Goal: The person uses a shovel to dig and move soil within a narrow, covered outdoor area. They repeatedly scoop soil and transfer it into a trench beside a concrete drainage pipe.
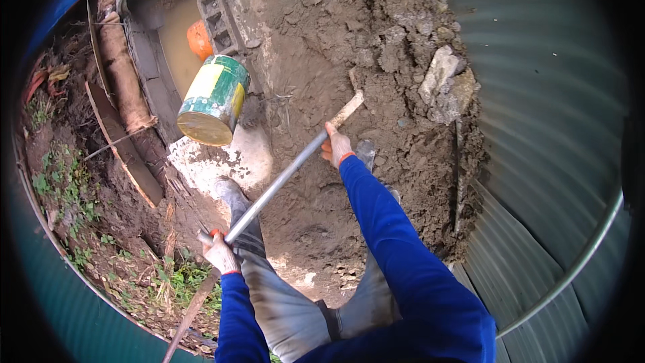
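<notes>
holding the long metal handle (282, 178) across my body, left hand (220, 253) in a closed grip at its butt end for leverage, right hand (336, 148) wrapped near the blade to steer it into the dirt mound (349, 40) beside the green tin can (213, 99).
</notes>
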A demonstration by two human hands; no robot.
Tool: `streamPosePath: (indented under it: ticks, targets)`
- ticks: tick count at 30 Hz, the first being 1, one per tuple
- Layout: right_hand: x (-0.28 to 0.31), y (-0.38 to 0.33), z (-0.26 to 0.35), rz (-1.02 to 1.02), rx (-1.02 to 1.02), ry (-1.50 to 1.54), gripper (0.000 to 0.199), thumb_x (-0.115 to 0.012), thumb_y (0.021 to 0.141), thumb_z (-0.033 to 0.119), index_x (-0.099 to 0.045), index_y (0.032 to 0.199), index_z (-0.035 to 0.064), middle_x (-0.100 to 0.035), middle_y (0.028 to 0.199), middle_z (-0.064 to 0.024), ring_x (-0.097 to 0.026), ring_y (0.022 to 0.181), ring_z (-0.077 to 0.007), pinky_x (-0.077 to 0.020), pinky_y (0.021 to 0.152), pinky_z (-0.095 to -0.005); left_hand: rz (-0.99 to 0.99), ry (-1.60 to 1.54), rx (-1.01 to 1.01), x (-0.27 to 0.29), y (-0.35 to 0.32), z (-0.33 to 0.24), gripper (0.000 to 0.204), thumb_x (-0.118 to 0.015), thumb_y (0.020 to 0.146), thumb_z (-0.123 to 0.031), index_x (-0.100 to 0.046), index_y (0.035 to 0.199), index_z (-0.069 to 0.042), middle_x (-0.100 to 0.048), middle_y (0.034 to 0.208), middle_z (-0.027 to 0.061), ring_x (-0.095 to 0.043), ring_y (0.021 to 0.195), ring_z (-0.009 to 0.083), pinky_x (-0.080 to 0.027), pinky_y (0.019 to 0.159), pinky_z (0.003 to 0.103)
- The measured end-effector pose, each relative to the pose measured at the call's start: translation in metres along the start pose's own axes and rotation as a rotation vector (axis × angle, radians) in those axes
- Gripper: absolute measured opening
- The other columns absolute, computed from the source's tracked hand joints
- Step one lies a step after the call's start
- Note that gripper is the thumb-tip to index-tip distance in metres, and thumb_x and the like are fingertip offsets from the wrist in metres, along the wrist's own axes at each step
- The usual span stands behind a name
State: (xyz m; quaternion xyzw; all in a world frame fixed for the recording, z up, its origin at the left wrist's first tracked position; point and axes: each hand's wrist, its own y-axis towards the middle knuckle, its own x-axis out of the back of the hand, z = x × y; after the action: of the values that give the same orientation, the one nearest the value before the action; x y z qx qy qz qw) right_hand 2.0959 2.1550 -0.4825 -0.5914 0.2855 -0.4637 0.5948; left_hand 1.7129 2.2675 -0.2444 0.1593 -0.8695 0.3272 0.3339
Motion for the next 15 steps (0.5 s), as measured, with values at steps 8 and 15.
streamPosePath:
  ticks: [8, 15]
  targets:
    - [-0.010, 0.100, 0.014, 0.180, -0.009, 0.548, 0.019, -0.072, 0.098, 0.027, -0.061, 0.092, 0.0127, -0.059, 0.068, -0.0046, -0.060, 0.058, -0.0230, -0.0558, 0.059, -0.0410, -0.144, 0.028, -0.186, -0.004, -0.025, 0.067, 0.006, -0.066, 0.088, 0.001, -0.063, 0.092, 0.002, -0.065, 0.079, 0.0081, -0.063, 0.068, 0.0172, -0.053, 0.066, 0.033]
    - [-0.014, 0.052, -0.039, 0.235, -0.014, 0.457, 0.007, -0.068, 0.099, 0.018, -0.066, 0.102, 0.0131, -0.056, 0.075, -0.0034, -0.058, 0.063, -0.0214, -0.0544, 0.060, -0.0438, -0.255, -0.043, 0.083, 0.061, -0.040, 0.105, 0.003, -0.064, 0.089, 0.000, -0.062, 0.091, -0.001, -0.063, 0.076, 0.0052, -0.060, 0.066, 0.0177, -0.052, 0.065, 0.034]
